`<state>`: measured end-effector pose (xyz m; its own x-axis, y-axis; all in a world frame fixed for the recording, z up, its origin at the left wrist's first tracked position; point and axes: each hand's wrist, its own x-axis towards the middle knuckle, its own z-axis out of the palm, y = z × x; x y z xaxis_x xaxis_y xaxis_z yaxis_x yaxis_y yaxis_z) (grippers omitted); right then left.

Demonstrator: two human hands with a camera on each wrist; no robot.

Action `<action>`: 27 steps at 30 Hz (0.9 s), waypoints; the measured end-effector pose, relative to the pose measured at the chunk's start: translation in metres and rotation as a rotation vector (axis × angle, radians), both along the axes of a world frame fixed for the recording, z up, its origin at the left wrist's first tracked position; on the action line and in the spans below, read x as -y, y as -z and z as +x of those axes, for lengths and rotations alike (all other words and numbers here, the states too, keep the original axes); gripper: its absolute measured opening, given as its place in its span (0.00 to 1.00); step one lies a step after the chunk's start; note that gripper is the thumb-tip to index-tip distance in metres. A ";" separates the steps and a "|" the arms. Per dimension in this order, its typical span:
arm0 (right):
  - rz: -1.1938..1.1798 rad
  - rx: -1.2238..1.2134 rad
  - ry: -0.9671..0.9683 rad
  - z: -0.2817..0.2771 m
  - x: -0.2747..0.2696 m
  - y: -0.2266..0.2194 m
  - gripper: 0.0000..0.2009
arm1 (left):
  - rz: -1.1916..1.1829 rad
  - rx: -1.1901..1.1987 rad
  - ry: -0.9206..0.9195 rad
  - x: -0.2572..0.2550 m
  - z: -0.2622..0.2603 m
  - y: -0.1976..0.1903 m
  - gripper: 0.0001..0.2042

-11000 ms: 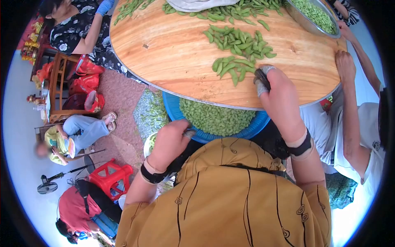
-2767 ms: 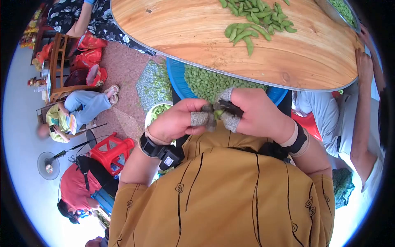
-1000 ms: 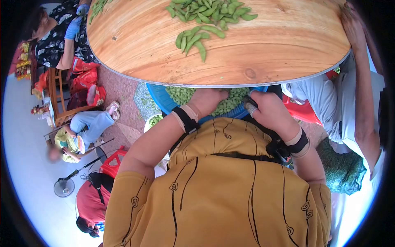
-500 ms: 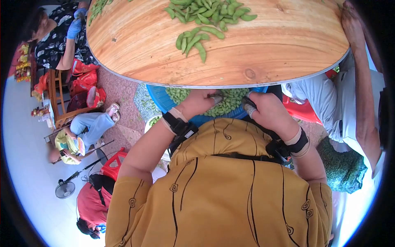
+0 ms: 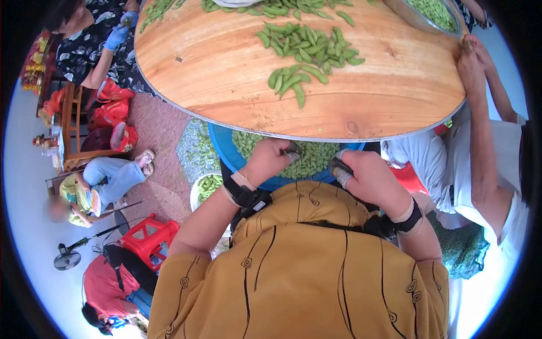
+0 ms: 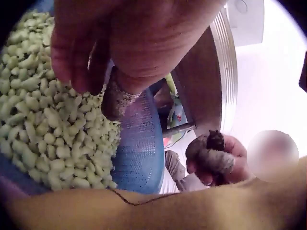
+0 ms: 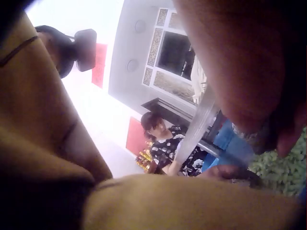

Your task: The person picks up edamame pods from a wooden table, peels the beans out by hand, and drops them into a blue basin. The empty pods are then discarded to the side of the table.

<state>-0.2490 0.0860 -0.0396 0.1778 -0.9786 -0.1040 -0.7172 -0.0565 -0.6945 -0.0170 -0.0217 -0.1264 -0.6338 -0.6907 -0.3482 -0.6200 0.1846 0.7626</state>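
Observation:
My left hand [image 5: 267, 161] hovers over shelled green soybeans [image 5: 309, 161] in a blue plastic basket [image 5: 219, 138]. In the left wrist view its fingers [image 6: 72, 62] hang loosely bent over the beans, and a grey-brown cover sits on the thumb. At the basket's right side is my right hand [image 5: 367, 172], its fingers loosely curled, with grey cloth covers and a dark band on the digits. No pod shows in either hand. Soybean pods [image 5: 305, 45] lie in a loose pile on the wooden table [image 5: 226, 85] above the basket.
The table's metal-edged rim overhangs the basket. A metal bowl [image 5: 429, 17] of shelled beans stands at the far right. A white bowl [image 5: 206, 189] of green pods is left of the basket. Other people sit around; a red stool [image 5: 149, 240] stands lower left.
Eleven seconds ago my right hand was at the pods on the table; later both hands met around a green pod. Now they are apart, over the basket, and the head view has shifted.

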 end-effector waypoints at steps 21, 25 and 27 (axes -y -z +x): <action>-0.451 -0.376 0.277 0.013 0.100 -0.039 0.05 | -0.438 0.399 -0.408 -0.020 0.137 -0.065 0.09; -0.371 -0.130 0.358 0.004 0.083 -0.047 0.08 | -0.520 -0.121 -0.227 -0.010 0.069 -0.101 0.08; -0.225 -0.051 0.411 0.001 0.070 -0.061 0.09 | -0.599 -0.254 -0.091 -0.009 0.034 -0.125 0.12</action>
<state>-0.2480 0.0156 0.0214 -0.2285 -0.9662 0.1198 -0.7446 0.0941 -0.6608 0.0175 -0.0124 -0.0014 -0.5757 -0.7731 0.2663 -0.4675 0.5784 0.6685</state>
